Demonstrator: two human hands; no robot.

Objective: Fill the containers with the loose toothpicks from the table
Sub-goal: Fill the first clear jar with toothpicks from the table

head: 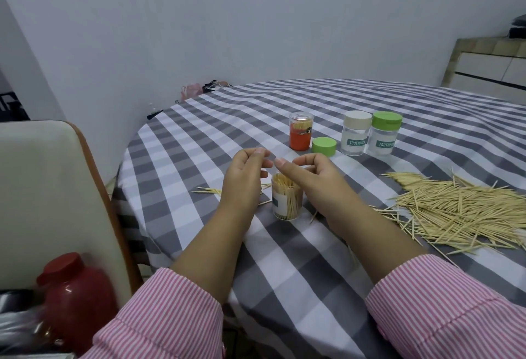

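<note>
The open container (286, 199) you are working over is a small clear jar with a white label, standing upright on the checked tablecloth (313, 259) and packed with upright pale toothpicks reaching to its rim. Your left hand (244, 179) is hovering just left of the jar, fingers curled with thumb and forefinger close together above it; whether they are pinching anything cannot be told. Your right hand (310, 179) is hanging over the jar's right side, fingers loosely bent, the forefinger pointing across the mouth, and no grip on the jar is showing. The big loose toothpick pile (461, 210) is lying well to the right of that hand. A few stray toothpicks (207, 190) are lying left of your left hand.

Behind the hands, a loose green lid (324, 146) is sitting beside an orange-labelled container (300, 131) already holding toothpicks. Further right, two capped clear jars are standing together, one with a cream cap (356, 136), one with a green cap (384, 136). A red bottle (71, 299) is standing off the table, lower left.
</note>
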